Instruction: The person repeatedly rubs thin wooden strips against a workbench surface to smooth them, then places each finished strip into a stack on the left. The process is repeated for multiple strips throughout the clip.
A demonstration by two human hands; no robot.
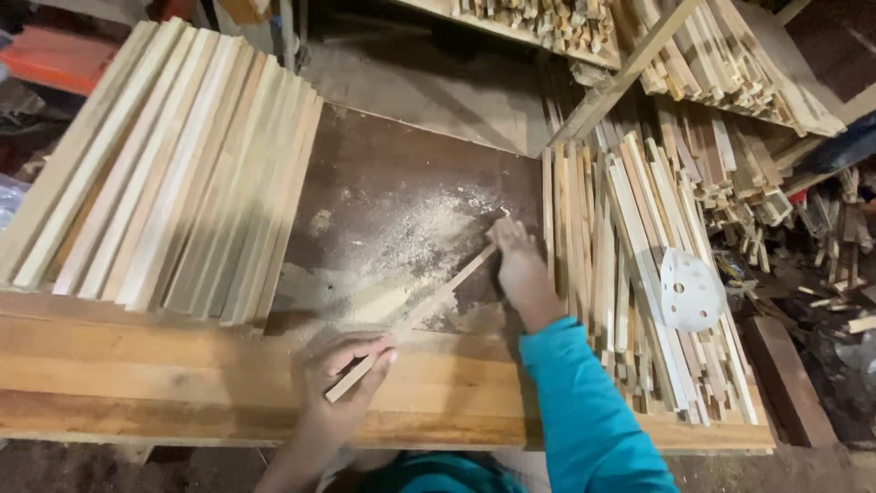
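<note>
Head view
Landmark: thin pale wooden strip (pixel 412 315), lying diagonally across the dark brown table (pixel 383 173) over a patch of pale sawdust (pixel 401 246).
Left hand (pixel 339 372): fingers curled shut round the strip's near end, pinning it steady.
Right hand (pixel 520 265): presses flat on the strip's far end; whether it grips, I cannot tell.
Left of strip: finished pale slats (pixel 164 173), laid side by side.
Right of strip: rough sticks (pixel 630 265), with a white perforated sanding disc (pixel 691 289) on top.

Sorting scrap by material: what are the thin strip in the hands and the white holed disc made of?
The strip looks like pale bare wood: visible grain, unpainted, sawdust beside it. The disc is matte white with punched holes, possibly abrasive paper; the material is uncertain.
</note>
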